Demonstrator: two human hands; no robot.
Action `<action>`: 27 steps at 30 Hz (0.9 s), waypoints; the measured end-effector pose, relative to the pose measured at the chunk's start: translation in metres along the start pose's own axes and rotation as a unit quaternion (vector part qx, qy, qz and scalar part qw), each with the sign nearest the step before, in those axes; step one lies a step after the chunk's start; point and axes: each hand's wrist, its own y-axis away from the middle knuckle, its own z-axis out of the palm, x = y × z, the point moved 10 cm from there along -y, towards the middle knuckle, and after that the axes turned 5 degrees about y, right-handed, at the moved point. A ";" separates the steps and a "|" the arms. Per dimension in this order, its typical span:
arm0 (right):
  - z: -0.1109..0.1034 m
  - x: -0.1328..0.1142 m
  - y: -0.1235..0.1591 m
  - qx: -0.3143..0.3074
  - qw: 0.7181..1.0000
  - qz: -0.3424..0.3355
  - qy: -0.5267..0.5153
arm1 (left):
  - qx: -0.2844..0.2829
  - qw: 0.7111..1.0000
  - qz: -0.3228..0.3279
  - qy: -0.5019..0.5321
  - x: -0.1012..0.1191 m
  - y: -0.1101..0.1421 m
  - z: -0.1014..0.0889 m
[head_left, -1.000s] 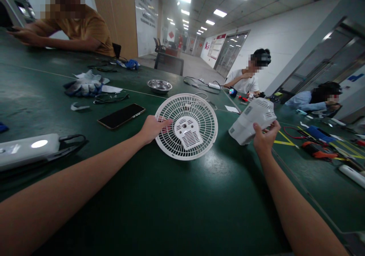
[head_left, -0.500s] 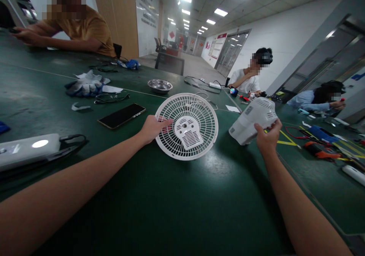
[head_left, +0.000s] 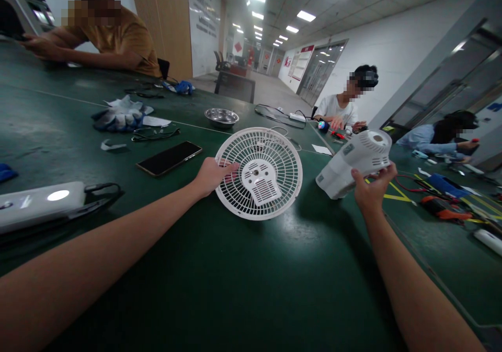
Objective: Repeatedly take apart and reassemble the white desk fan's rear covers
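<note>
White elongated appliance (head_left: 43, 203) with a black cable lies on the green tabletop (head_left: 235, 279), well to the left of the fan grille (head_left: 259, 177). Grey-and-blue work gloves (head_left: 121, 115) are heaped beyond and left of the grille. A black-screened smartphone (head_left: 170, 158) lies flat, nearer the grille on the same side.

Left hand (head_left: 212, 177) is at the grille's left rim. Forearm extends from the lower left, nearly straight at the wrist. Fingers are clamped on the rim: thumb laid across the near face toward the hub, the others partly visible through the bars behind. Grille is tilted, slotted plate facing the wearer; contact of its lower rim with the tabletop cannot be confirmed. Metal bowl (head_left: 221, 116) sits just beyond the grille, to its left.

White plastic housing (head_left: 355, 161) is to the right of the grille, apart from it, slanted with its upper end leaning away from the grille. Right hand (head_left: 372, 190) holds that upper end, forearm rising from the lower right; thumb on the near side, remaining fingers around the right side, clamped on the housing. Orange-and-black instrument (head_left: 445, 209) lies well to the right of the grille.
</note>
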 end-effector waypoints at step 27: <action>0.118 -0.086 0.111 -0.321 0.930 0.026 0.180 | 0.004 0.999 0.040 -0.013 0.002 -0.001 -0.003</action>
